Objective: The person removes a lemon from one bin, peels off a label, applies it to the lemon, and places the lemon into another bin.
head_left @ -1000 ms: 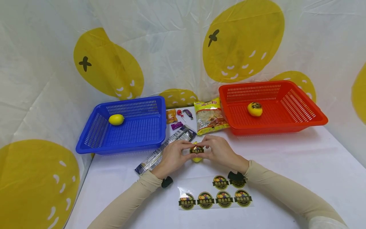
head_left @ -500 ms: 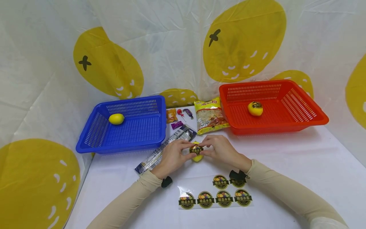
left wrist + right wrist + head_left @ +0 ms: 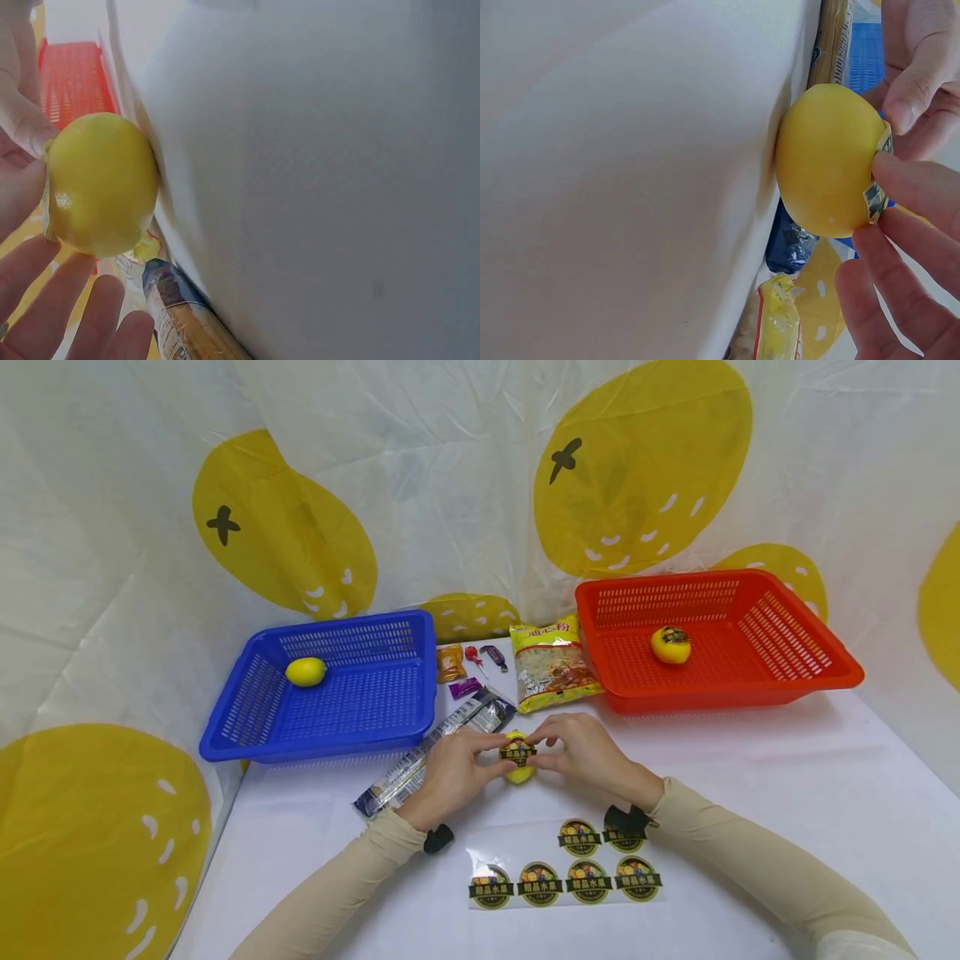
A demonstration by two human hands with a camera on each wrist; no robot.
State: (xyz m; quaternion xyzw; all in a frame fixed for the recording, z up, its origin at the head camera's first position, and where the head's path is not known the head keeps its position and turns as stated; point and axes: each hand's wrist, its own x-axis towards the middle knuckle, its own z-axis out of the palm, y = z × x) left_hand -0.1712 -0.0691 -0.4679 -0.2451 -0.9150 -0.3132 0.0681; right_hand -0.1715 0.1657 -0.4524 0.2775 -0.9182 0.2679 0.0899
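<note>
A yellow lemon (image 3: 519, 776) rests on the white table between both hands, with a round black-and-gold fruit sticker (image 3: 517, 753) on its upper side. My left hand (image 3: 459, 774) holds the sticker's left edge between thumb and fingertips. From the other side, my right hand (image 3: 588, 762) has its thumb and fingertips at the right edge. In the right wrist view, parts of the sticker's edge (image 3: 875, 202) stand off the lemon's skin (image 3: 825, 161). The left wrist view shows the lemon (image 3: 103, 184) with fingertips touching its side; most of the sticker is hidden there.
A clear sheet (image 3: 517, 843) with several stickers lies in front of the hands. Behind stand a blue basket (image 3: 322, 747) and a red basket (image 3: 705, 700), each holding one lemon. Between them lie a long packet (image 3: 397, 781), a yellow food bag (image 3: 553, 672) and several sweets (image 3: 450, 664).
The sticker, flatter between the fingertips a second ago, now curves more closely over the lemon. The right hand has shifted slightly rightward; the left has barely moved.
</note>
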